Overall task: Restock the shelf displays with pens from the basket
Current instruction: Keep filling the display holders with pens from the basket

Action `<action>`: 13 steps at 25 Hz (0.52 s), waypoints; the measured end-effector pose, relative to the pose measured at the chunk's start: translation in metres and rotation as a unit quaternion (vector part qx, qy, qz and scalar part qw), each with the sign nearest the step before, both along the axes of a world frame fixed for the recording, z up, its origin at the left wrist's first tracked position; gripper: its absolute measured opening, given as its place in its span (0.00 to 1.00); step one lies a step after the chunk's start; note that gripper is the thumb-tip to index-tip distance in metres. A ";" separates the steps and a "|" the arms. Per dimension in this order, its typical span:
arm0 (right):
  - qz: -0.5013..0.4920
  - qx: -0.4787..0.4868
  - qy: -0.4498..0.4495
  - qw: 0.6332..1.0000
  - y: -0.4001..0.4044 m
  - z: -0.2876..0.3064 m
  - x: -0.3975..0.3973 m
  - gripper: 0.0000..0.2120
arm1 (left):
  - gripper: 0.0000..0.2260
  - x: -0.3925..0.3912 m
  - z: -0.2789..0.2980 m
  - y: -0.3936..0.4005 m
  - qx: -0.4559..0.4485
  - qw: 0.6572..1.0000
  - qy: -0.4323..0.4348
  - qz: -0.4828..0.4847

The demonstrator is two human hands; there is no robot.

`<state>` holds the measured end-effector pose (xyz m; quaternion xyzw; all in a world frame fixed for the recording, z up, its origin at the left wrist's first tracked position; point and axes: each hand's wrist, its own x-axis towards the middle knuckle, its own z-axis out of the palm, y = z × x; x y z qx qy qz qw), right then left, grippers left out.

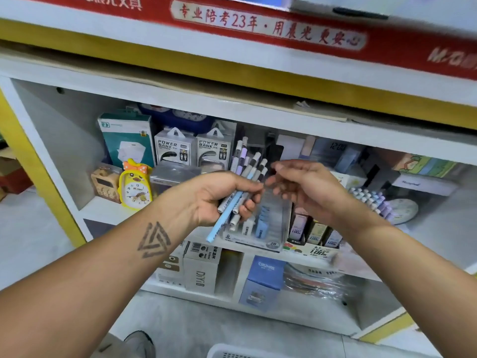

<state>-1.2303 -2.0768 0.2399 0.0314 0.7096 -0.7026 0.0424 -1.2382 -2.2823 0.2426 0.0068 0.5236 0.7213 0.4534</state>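
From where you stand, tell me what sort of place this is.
Most likely a stationery or small-goods shop. The shelf holds boxed power banks still in hanging retail packs, a red brand banner runs across the top, and the left hand grips a bunch of pens for restocking.

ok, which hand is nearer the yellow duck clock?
Left. The left hand, gripping the pens, sits just to the right of the yellow duck clock. The right hand is farther right, beyond the pens.
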 end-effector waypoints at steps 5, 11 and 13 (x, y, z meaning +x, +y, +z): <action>-0.031 -0.062 -0.012 0.998 0.045 0.012 0.032 0.12 | 0.04 0.017 0.001 0.053 0.018 0.997 0.017 -0.067; -0.053 -0.114 -0.049 0.991 0.094 0.011 0.056 0.13 | 0.05 0.031 -0.007 0.109 0.050 0.998 0.038 -0.028; -0.069 -0.117 -0.046 0.990 0.104 0.008 0.060 0.11 | 0.05 0.035 -0.012 0.121 0.054 0.997 0.044 -0.029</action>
